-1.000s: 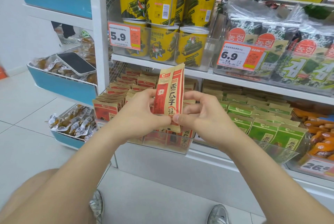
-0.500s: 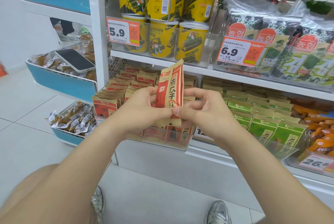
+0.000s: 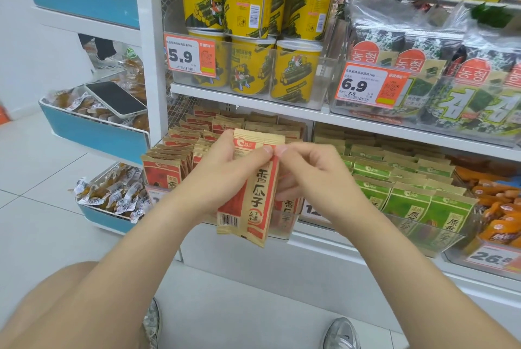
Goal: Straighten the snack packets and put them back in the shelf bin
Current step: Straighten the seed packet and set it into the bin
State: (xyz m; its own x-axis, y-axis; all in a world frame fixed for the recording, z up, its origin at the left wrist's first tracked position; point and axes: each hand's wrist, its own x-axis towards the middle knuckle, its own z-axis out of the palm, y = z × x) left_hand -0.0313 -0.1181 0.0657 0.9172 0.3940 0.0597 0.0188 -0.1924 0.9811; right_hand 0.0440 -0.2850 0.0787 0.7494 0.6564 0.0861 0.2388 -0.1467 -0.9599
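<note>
At the centre of the frame the left hand (image 3: 225, 176) grips a red-and-tan paper snack packet (image 3: 253, 202) upright by its left side. The right hand (image 3: 313, 176) pinches the packet's top right corner between thumb and forefinger. The packet is held just in front of the clear plastic shelf bin (image 3: 285, 231), which holds rows of matching packets (image 3: 174, 157).

Bright, even overhead shop light with only faint, soft shadows. Glare glints on the crinkled clear plastic seaweed bags (image 3: 394, 13). The wide-angle lens tilts the white metal shelf upright (image 3: 148, 38), and the edges look slightly soft.
</note>
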